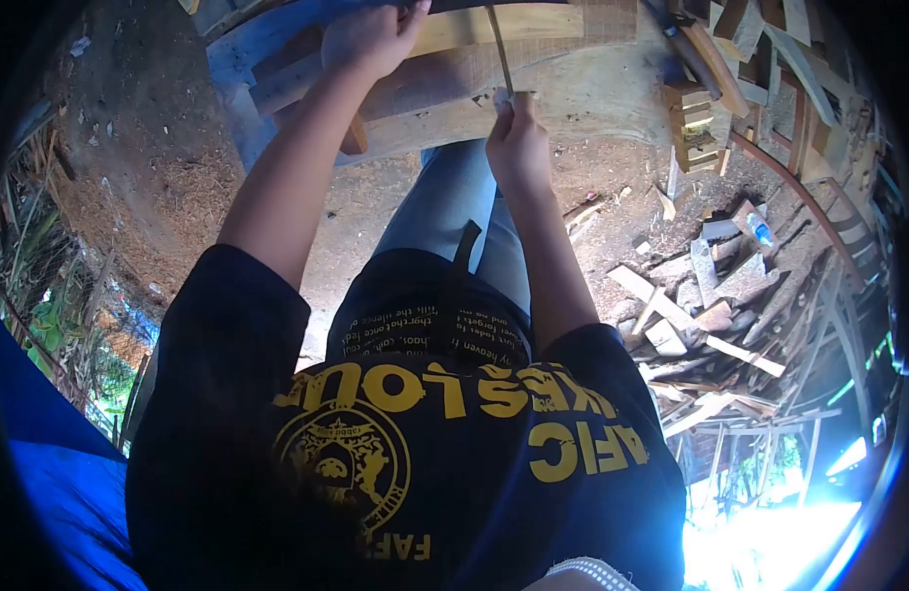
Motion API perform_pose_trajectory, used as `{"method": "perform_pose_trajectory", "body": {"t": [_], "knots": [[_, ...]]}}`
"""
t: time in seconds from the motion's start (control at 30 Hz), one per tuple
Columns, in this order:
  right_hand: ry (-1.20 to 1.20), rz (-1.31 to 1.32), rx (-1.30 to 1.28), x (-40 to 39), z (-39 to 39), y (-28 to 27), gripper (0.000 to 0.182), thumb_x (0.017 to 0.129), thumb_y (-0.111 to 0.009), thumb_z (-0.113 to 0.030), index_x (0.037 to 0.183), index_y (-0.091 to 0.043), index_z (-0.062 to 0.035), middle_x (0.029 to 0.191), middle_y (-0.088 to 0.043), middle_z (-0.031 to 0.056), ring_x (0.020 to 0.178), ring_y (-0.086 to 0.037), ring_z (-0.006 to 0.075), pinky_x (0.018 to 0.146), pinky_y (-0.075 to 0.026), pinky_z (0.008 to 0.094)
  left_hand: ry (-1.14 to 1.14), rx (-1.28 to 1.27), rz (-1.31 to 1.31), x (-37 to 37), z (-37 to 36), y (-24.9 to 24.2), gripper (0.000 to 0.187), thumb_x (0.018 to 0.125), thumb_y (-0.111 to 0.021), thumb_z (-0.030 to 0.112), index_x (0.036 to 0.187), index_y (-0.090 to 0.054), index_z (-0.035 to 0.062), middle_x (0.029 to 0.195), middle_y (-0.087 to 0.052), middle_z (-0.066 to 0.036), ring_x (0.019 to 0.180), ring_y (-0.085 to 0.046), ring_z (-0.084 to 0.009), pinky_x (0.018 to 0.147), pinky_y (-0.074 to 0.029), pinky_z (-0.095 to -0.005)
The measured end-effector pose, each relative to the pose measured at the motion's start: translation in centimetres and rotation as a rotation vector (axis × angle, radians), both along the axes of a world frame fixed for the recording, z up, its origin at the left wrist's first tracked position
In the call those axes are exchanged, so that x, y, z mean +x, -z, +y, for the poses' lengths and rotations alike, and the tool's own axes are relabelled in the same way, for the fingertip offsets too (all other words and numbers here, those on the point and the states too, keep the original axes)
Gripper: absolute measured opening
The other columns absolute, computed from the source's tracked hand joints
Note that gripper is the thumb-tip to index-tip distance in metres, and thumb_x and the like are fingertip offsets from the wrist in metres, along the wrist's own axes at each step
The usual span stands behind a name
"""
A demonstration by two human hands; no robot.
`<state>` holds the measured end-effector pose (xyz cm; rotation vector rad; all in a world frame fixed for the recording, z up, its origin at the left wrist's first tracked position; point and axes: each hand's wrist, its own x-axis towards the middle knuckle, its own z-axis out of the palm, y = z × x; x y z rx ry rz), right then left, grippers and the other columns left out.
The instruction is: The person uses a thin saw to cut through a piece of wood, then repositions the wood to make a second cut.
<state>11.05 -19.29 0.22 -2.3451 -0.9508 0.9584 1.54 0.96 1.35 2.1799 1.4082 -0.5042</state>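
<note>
My left hand (369, 41) rests on the wooden pieces on the workbench, its thumb stretched out; the other fingers are partly cut off by the top edge of the view. A pale wooden board (533, 22) lies across the bench beside it. My right hand (519, 143) is closed around the near end of a long, thin, bar-like tool (500, 47), whose exact kind I cannot make out. The tool points away from me and crosses the pale board. Its far end passes out of view. Darker planks (287, 84) lie near my left forearm.
A wide wooden bench top (602, 103) spans the area before my legs. Stacked wood pieces (696, 128) stand at its right end. Scrap wood (706, 281) is heaped on the ground at right, with a small blue-labelled item (761, 232). Sawdust (179, 231) covers the ground at left.
</note>
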Motion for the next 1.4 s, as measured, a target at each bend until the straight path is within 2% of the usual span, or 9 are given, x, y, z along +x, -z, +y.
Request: {"method": "perform_pose_trajectory", "body": {"t": [0.1, 0.13, 0.57, 0.73, 0.83, 0.97, 1.13, 1.2, 1.4], "knots": [[-0.016, -0.019, -0.028, -0.4, 1.2, 1.8, 0.016, 0.095, -0.042, -0.018, 0.108, -0.041, -0.0095, 0.069, -0.060, 0.0296, 0.068, -0.061, 0.0487, 0.055, -0.049, 0.0565, 0.068, 0.087, -0.044, -0.3, -0.1, 0.5, 0.055, 0.094, -0.037, 0.040, 0.070, -0.065, -0.0014, 0.066, -0.062, -0.022, 0.064, -0.063, -0.0389, 0.059, -0.050, -0.0474], [-0.023, -0.013, -0.025, -0.7, 0.8, 1.9, 0.016, 0.095, -0.042, -0.018, 0.108, -0.041, -0.0095, 0.069, -0.060, 0.0296, 0.068, -0.061, 0.0487, 0.055, -0.049, 0.0565, 0.131, 0.090, 0.046, -0.5, 0.0, 1.2, 0.047, 0.093, -0.034, 0.045, 0.091, -0.067, 0.0115, 0.081, -0.068, -0.015, 0.077, -0.066, -0.0348, 0.073, -0.053, -0.0479], [0.027, -0.006, 0.004, 0.7, 4.1, 1.5, 0.008, 0.092, -0.045, -0.010, 0.098, -0.046, -0.0049, 0.075, -0.059, 0.0306, 0.074, -0.057, 0.0512, 0.058, -0.045, 0.0567, 0.126, 0.025, 0.046, -1.1, 0.6, 2.5, 0.057, 0.096, -0.024, 0.043, 0.084, -0.068, 0.0093, 0.078, -0.067, -0.016, 0.075, -0.066, -0.0335, 0.071, -0.054, -0.0479], [0.062, -0.015, -0.003, -1.8, -5.6, 3.1, 0.017, 0.096, -0.043, -0.020, 0.108, -0.046, -0.0081, 0.080, -0.061, 0.0296, 0.076, -0.058, 0.0506, 0.059, -0.045, 0.0593, 0.089, 0.022, -0.010, -1.0, 0.7, 2.3, 0.057, 0.096, -0.023, 0.042, 0.082, -0.068, 0.0091, 0.078, -0.067, -0.016, 0.074, -0.066, -0.0345, 0.070, -0.053, -0.0480], [0.073, 0.070, -0.214, -1.9, -1.4, 1.5, 0.017, 0.095, -0.044, -0.020, 0.105, -0.043, -0.0065, 0.080, -0.061, 0.0304, 0.075, -0.061, 0.0481, 0.061, -0.050, 0.0554, 0.081, 0.020, -0.002, -1.3, 0.5, 2.5, 0.061, 0.096, -0.025, 0.043, 0.074, -0.069, 0.0073, 0.074, -0.068, -0.016, 0.072, -0.066, -0.0337, 0.068, -0.054, -0.0457], [-0.003, -0.094, -0.033, -0.2, 4.9, 2.2, 0.014, 0.095, -0.040, -0.017, 0.106, -0.043, -0.0079, 0.071, -0.061, 0.0290, 0.069, -0.061, 0.0482, 0.057, -0.049, 0.0554, 0.063, 0.036, -0.043, -1.2, 0.6, 2.1, 0.060, 0.095, -0.027, 0.042, 0.070, -0.068, 0.0079, 0.071, -0.067, -0.015, 0.068, -0.066, -0.0329, 0.066, -0.053, -0.0458], [-0.036, -0.010, -0.165, 0.0, -1.6, 1.6, 0.019, 0.092, -0.042, -0.012, 0.109, -0.043, -0.0043, 0.069, -0.061, 0.0287, 0.067, -0.061, 0.0474, 0.057, -0.049, 0.0546, 0.075, -0.011, -0.015, -1.0, 0.7, 1.5, 0.058, 0.095, -0.028, 0.042, 0.070, -0.068, 0.0078, 0.071, -0.067, -0.014, 0.068, -0.066, -0.0321, 0.065, -0.053, -0.0454], [-0.068, -0.100, 0.115, -0.3, -3.7, 3.1, 0.023, 0.092, -0.042, -0.012, 0.114, -0.043, -0.0030, 0.072, -0.061, 0.0296, 0.070, -0.061, 0.0474, 0.059, -0.050, 0.0542, 0.049, 0.001, -0.024, -1.1, 0.7, 1.5, 0.058, 0.095, -0.028, 0.042, 0.070, -0.068, 0.0079, 0.070, -0.067, -0.014, 0.068, -0.066, -0.0321, 0.064, -0.053, -0.0452], [-0.070, -0.044, -0.110, 0.9, 4.1, 2.0, 0.020, 0.092, -0.042, -0.012, 0.110, -0.043, -0.0023, 0.078, -0.060, 0.0327, 0.074, -0.060, 0.0495, 0.062, -0.048, 0.0566, 0.065, 0.024, -0.031, -1.2, 0.6, 1.7, 0.059, 0.095, -0.028, 0.042, 0.070, -0.069, 0.0086, 0.070, -0.067, -0.014, 0.068, -0.066, -0.0317, 0.064, -0.053, -0.0450]]}}
